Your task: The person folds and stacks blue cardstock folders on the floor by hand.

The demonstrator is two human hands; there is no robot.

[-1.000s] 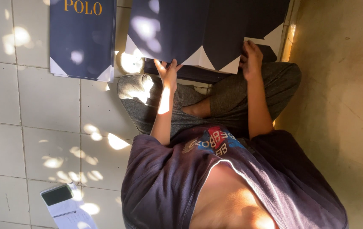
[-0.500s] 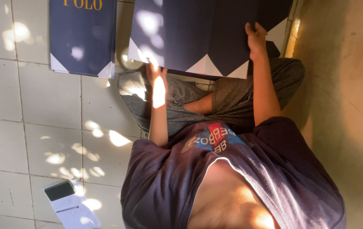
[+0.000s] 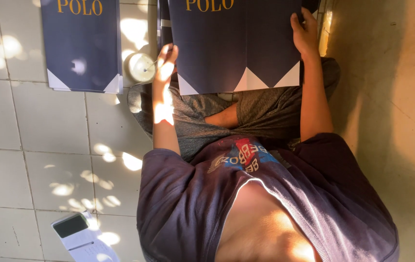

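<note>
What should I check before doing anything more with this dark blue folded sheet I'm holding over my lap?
1. Left hand grips the left edge of the dark blue sheet: ok.
2. Right hand grips its right edge: ok.
3. Sheet clear of the small round white container on the floor: ok, apart.
4. Stack of similar sheets lies flat on the tiles: ok.
5. Phone out of the way, far behind the left elbow: ok.
6. What lies under the held sheet: cannot tell, hidden.

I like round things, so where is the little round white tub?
In the head view, the round white tub sits on the tiled floor near the top, between the dark blue sheet stack and the left hand.
</note>
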